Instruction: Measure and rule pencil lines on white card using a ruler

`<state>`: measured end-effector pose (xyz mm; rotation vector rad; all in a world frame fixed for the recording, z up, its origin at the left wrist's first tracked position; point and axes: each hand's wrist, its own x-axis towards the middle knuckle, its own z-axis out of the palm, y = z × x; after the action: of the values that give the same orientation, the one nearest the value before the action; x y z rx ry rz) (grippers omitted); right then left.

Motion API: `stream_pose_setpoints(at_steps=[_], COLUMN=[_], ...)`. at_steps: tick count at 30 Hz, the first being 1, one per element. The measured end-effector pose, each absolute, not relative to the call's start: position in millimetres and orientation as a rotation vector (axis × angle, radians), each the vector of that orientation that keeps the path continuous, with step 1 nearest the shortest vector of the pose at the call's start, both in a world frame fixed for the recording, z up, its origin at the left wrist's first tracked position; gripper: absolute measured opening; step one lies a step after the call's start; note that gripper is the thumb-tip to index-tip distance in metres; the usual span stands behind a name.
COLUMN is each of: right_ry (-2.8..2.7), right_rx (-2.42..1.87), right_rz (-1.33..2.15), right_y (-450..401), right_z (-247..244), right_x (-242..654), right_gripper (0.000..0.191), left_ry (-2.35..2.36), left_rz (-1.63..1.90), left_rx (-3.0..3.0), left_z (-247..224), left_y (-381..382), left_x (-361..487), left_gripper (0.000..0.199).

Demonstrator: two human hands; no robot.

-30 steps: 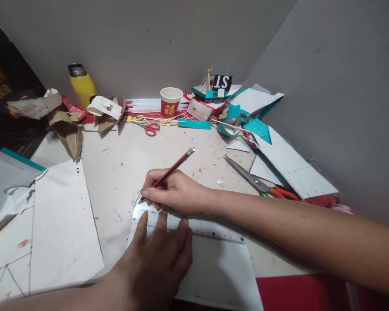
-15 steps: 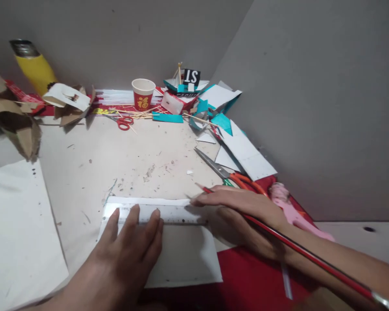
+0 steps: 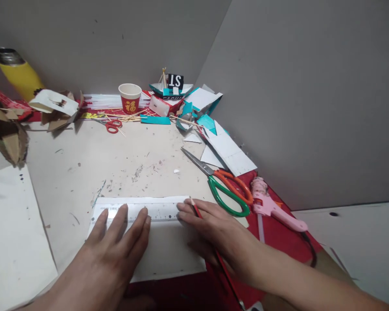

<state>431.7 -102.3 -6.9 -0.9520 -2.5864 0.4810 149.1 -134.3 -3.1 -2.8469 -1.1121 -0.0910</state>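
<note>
A clear ruler (image 3: 162,212) lies across the upper part of a white card (image 3: 170,252). My left hand (image 3: 116,242) is spread flat, its fingertips pressing the ruler's left half onto the card. At the ruler's right end, my right hand (image 3: 218,231) is closed around a red-and-black pencil (image 3: 195,208), with its fingertips touching the ruler. The pencil's sharpened tip points up and away, near the card's top edge, and its rear end slants down under the hand. Part of the card's right side is hidden behind that hand.
Large scissors (image 3: 228,190) with orange and green handles and a pink glue gun (image 3: 274,209) lie to the right. Cut card (image 3: 233,151), a paper cup (image 3: 130,98), small red scissors (image 3: 113,125) and a yellow bottle (image 3: 21,77) line the back. A white sheet (image 3: 16,233) lies left.
My right hand has come down and turned, so the pencil stands steeper and its fingers touch the ruler. The view has shifted right, showing more of the scissors and glue gun.
</note>
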Motion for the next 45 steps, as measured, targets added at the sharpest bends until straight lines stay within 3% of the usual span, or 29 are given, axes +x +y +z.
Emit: stream_pose_setpoints(at_steps=[5,19,29,39,45], right_ry=[-2.631,-2.661,-2.646,-2.617,-2.621], right_rx=[-0.924,-0.932,-0.912,-0.892,-0.869], right_rz=[0.392,0.194,0.193,0.167,0.150], right_y=[-103.4,-107.4,-107.7,-111.6,-110.2], right_z=[-8.1,-11.4,-15.4,-30.5,-29.8], right_x=[426.0,426.8,424.7,429.9,430.0], right_gripper=[0.041,0.039,0.047,0.054,0.057], left_ry=[-1.167,-1.081,-1.077,-1.213,-1.271], left_rz=[-0.051,-0.050,-0.129,0.027,-0.104], left_rx=[-2.874,-2.760,-2.728,-2.706,-2.839], left_z=[-4.4,-7.7,-13.5,-9.1,-16.3], left_y=[-134.5,-142.0,-144.7,-148.7,-146.3], left_x=[148.3,146.3,145.4,154.0,146.5], left_gripper=[0.092,0.091,0.074,0.091,0.109])
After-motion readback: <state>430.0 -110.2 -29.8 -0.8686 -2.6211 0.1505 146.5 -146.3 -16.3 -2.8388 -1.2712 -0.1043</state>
